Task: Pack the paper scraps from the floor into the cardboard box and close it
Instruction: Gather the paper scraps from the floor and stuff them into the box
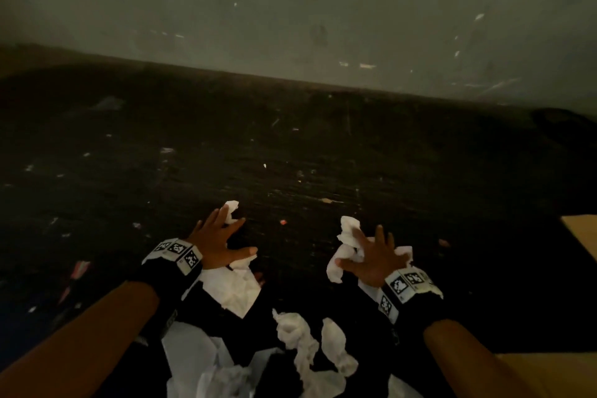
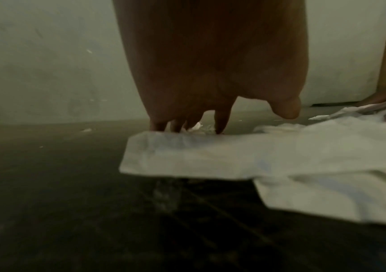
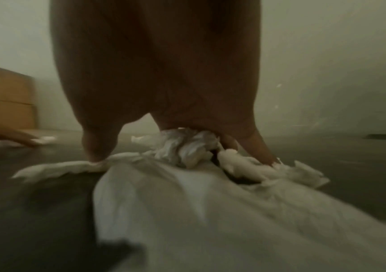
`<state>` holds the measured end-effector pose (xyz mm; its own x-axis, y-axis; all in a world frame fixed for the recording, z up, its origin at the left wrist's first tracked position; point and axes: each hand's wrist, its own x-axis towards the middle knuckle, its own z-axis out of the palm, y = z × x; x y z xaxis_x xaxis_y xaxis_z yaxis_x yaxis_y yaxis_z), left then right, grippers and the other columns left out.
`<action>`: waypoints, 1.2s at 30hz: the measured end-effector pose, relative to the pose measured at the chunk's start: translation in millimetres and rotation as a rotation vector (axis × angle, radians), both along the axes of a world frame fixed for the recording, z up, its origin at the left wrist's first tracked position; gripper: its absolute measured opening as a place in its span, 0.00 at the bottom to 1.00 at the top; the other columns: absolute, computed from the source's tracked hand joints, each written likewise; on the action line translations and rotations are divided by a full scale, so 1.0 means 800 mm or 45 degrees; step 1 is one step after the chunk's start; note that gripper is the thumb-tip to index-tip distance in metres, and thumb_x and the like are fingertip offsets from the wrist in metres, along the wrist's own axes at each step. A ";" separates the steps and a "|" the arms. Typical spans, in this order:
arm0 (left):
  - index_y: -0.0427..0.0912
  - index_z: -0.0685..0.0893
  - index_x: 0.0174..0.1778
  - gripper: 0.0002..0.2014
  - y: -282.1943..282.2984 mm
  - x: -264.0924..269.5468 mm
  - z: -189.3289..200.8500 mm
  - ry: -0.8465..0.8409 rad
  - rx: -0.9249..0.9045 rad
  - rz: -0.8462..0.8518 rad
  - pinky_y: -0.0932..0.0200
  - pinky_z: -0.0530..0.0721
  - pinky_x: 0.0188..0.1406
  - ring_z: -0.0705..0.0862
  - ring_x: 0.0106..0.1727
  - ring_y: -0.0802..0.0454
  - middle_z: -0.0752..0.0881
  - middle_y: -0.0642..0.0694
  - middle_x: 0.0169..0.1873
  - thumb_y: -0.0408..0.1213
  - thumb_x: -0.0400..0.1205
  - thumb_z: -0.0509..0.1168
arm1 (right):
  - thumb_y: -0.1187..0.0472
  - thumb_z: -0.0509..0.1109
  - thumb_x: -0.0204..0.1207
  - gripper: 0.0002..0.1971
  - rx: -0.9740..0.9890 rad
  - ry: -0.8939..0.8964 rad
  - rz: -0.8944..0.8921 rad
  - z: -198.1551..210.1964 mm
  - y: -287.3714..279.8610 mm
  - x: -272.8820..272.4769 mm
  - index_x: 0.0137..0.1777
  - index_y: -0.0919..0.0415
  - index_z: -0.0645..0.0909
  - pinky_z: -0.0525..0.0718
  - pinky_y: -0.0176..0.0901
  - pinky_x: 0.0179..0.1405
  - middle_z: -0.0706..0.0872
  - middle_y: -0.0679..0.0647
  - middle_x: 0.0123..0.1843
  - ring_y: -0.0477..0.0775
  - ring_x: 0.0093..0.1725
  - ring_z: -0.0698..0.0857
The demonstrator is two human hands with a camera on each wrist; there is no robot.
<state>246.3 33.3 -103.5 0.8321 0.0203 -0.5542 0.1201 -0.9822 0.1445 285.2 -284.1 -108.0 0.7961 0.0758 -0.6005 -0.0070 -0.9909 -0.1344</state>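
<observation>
Scraps [image 1: 239,291] look light, soft, crushable; best bunched by the middle. Left hand [image 1: 219,245] and right hand [image 1: 371,260], lower centre, press them with fingers spread, gripping nothing.

The tan cardboard box [image 1: 584,233] is cut off at the head view's right edge (only a corner shows). My right hand [image 1: 371,260] covers part of the crumpled white paper scraps [image 1: 347,233], which are blurred in the wrist view.

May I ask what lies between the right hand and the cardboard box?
In the head view, mostly bare dark floor with one small pinkish scrap.
</observation>
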 end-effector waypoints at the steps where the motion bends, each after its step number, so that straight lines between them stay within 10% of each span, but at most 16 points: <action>1: 0.57 0.47 0.81 0.44 -0.003 -0.007 -0.001 0.008 -0.045 0.004 0.38 0.44 0.80 0.37 0.82 0.44 0.35 0.45 0.82 0.73 0.72 0.51 | 0.27 0.59 0.72 0.44 0.003 0.007 0.029 0.000 0.003 -0.009 0.81 0.35 0.39 0.49 0.79 0.78 0.35 0.60 0.86 0.69 0.84 0.39; 6: 0.61 0.51 0.80 0.62 -0.026 -0.071 0.010 0.035 -0.287 -0.043 0.45 0.46 0.82 0.43 0.83 0.49 0.43 0.50 0.83 0.88 0.48 0.41 | 0.34 0.56 0.79 0.34 0.144 -0.035 0.149 0.007 0.021 -0.073 0.82 0.41 0.50 0.52 0.70 0.81 0.44 0.62 0.86 0.67 0.84 0.46; 12: 0.64 0.45 0.79 0.56 -0.040 -0.158 0.015 0.070 -0.392 -0.284 0.45 0.45 0.82 0.43 0.82 0.54 0.45 0.53 0.83 0.86 0.55 0.41 | 0.32 0.58 0.76 0.33 0.408 0.013 0.284 0.013 0.037 -0.144 0.77 0.49 0.68 0.63 0.56 0.81 0.65 0.55 0.82 0.56 0.79 0.67; 17: 0.63 0.37 0.78 0.60 -0.048 -0.224 0.031 0.066 -0.283 -0.383 0.40 0.34 0.80 0.36 0.82 0.50 0.41 0.52 0.83 0.87 0.50 0.40 | 0.23 0.61 0.65 0.47 0.228 -0.078 0.317 0.030 0.023 -0.180 0.82 0.38 0.50 0.33 0.69 0.80 0.43 0.52 0.87 0.57 0.85 0.43; 23: 0.65 0.25 0.73 0.62 -0.067 -0.259 0.008 0.109 -0.207 -0.282 0.29 0.31 0.75 0.24 0.78 0.44 0.27 0.47 0.79 0.85 0.51 0.51 | 0.19 0.64 0.55 0.58 0.127 0.011 0.018 0.020 0.015 -0.181 0.81 0.34 0.38 0.43 0.77 0.79 0.32 0.53 0.86 0.63 0.84 0.37; 36: 0.59 0.24 0.74 0.67 -0.092 -0.290 -0.019 -0.174 -0.276 -0.225 0.32 0.46 0.79 0.40 0.82 0.44 0.31 0.45 0.81 0.72 0.58 0.70 | 0.30 0.75 0.59 0.65 0.308 -0.059 0.599 -0.004 0.076 -0.263 0.81 0.44 0.29 0.35 0.69 0.81 0.34 0.54 0.86 0.59 0.84 0.34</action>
